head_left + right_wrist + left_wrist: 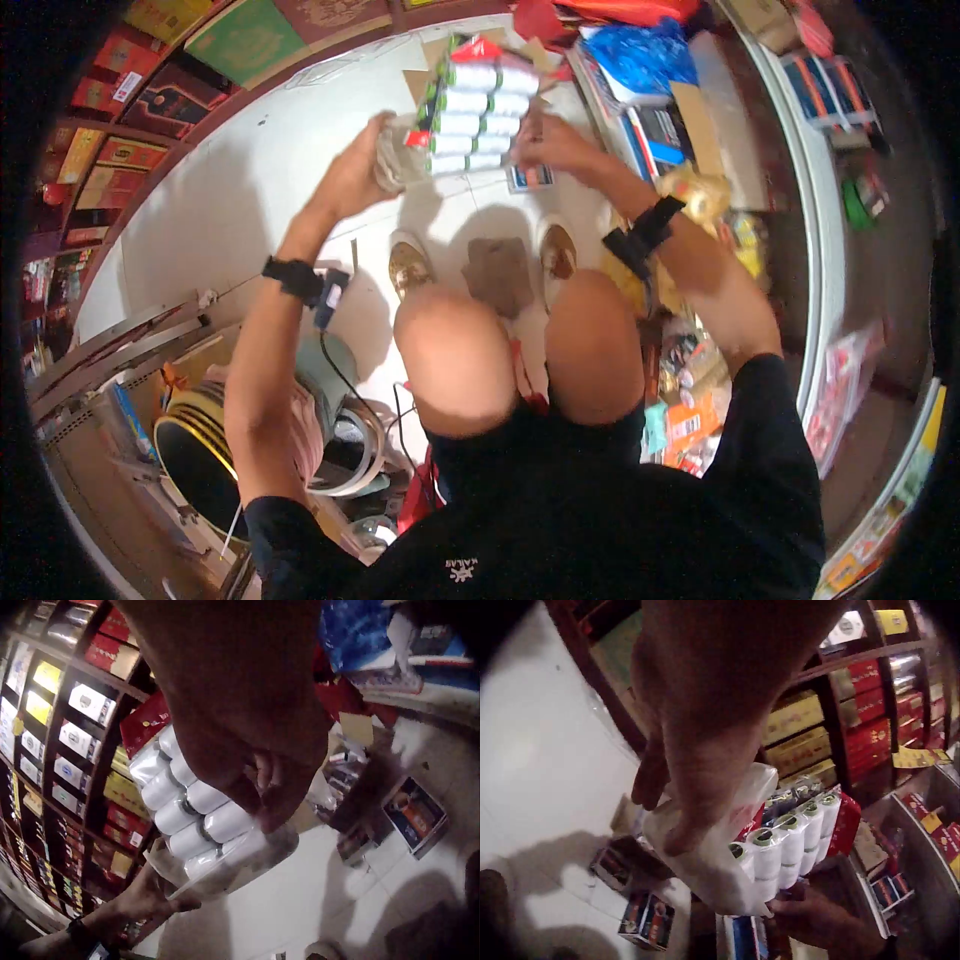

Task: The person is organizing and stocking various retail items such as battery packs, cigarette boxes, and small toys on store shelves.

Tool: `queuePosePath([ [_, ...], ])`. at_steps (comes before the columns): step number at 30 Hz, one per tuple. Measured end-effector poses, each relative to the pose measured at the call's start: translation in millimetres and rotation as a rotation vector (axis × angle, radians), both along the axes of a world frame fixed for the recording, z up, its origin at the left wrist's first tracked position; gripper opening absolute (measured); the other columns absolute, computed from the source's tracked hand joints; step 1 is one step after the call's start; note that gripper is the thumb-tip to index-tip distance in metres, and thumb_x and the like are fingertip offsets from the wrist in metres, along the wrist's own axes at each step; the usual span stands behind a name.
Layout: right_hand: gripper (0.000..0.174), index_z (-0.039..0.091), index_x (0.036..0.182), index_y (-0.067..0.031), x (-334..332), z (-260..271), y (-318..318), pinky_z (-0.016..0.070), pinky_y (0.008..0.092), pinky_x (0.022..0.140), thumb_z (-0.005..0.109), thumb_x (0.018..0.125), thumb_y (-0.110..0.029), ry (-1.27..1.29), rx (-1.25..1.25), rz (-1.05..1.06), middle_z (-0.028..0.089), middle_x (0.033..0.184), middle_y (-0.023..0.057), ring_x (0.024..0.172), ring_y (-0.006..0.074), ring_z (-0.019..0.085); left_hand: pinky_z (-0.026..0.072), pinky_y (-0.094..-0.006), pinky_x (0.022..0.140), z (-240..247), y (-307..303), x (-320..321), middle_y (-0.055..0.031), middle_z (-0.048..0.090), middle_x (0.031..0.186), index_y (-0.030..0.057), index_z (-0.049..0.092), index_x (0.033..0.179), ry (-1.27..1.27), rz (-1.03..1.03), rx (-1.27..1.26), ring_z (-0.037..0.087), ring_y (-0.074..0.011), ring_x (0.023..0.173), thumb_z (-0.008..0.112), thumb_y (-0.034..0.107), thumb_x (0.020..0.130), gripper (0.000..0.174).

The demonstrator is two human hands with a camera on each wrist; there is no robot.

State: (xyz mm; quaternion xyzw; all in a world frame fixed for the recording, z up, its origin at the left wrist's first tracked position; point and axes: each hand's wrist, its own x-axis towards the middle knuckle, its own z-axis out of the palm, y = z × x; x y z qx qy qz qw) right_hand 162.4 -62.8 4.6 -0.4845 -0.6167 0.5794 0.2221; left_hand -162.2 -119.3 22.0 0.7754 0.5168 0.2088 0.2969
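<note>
Both hands hold up a plastic-wrapped pack of white spools (483, 118), seemingly thread, above the tiled floor. Green rings show at the spool ends, and red patches mark the wrapping. At the pack's left end, the left hand (352, 172) grips loose, cloudy plastic (705, 874), with the thumb lying over it in the left wrist view. On the opposite side, the right hand (562, 146) has its fingers curled at the wrapping, close against the spools. Two rows of spools (191, 814) show through clear film in the right wrist view, partly covered by that hand.
Shelves of boxed goods (178, 105) curve along the left. A small dark box (530, 179) stands on the floor below the pack. A blue plastic bag (642, 55) tops piled goods at the right. Round stacked items (195, 455) stand by the left arm.
</note>
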Motion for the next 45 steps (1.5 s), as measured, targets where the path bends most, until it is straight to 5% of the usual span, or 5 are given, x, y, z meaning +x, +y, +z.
queuePosePath([
  [5, 0.017, 0.055, 0.083, -0.0004, -51.3, -174.7, 43.3, 0.0540, 0.0366, 0.052, 0.070, 0.076, -0.005, 0.045, 0.048, 0.019, 0.062, 0.074, 0.0088, 0.063, 0.0210, 0.068, 0.0476, -0.0429, 0.103, -113.8, 10.7, -38.2, -0.0210, 0.053, 0.135, 0.0105, 0.030, 0.144, -0.014, 0.189, -0.082, 0.054, -0.0404, 0.124, 0.084, 0.007, 0.065, 0.096],
  [16, 0.016, 0.060, 0.092, 0.0027, -138.8, -306.6, 119.3, 0.0496, 0.0508, 0.078, 0.061, 0.078, -0.005, -0.507, 0.517, -0.105, 0.063, 0.089, 0.0275, 0.086, 0.0450, 0.062, 0.0482, -0.0440, 0.101, -297.1, 88.7, -69.8, -0.0207, 0.044, 0.143, 0.0072, 0.028, 0.147, -0.068, 0.382, -0.044, 0.052, -0.0428, 0.123, 0.078, 0.001, 0.069, 0.094],
  [31, 0.019, 0.061, 0.093, 0.0010, -143.3, -322.7, 110.2, 0.0533, 0.0451, 0.074, 0.069, 0.082, -0.012, -0.398, 0.186, -0.192, 0.069, 0.090, 0.0208, 0.081, 0.0377, 0.069, 0.0457, -0.0432, 0.104, -331.4, 116.1, -83.8, -0.0229, 0.050, 0.139, 0.0129, 0.023, 0.153, -0.117, 0.382, -0.144, 0.052, -0.0394, 0.127, 0.080, 0.002, 0.069, 0.102],
  [40, 0.030, 0.049, 0.112, 0.0073, -147.7, -312.9, 95.6, 0.0586, 0.0320, 0.053, 0.066, 0.089, -0.001, -0.231, -0.169, -0.246, 0.065, 0.083, 0.0144, 0.066, 0.0221, 0.072, 0.0469, -0.0436, 0.100, -338.5, 134.5, -74.4, -0.0244, 0.057, 0.129, 0.0135, 0.024, 0.154, -0.005, 0.470, -0.136, 0.054, -0.0419, 0.121, 0.059, -0.005, 0.077, 0.086],
  [45, 0.026, 0.055, 0.101, 0.0028, -134.7, -330.1, 83.2, 0.0541, 0.0403, 0.058, 0.071, 0.083, -0.008, -0.141, -0.188, -0.214, 0.066, 0.074, 0.0147, 0.061, 0.0263, 0.068, 0.0471, -0.0430, 0.102, -346.9, 113.6, -87.5, -0.0247, 0.051, 0.140, 0.0076, 0.015, 0.154, -0.063, 0.522, -0.143, 0.056, -0.0420, 0.121, 0.069, 0.001, 0.078, 0.094],
])
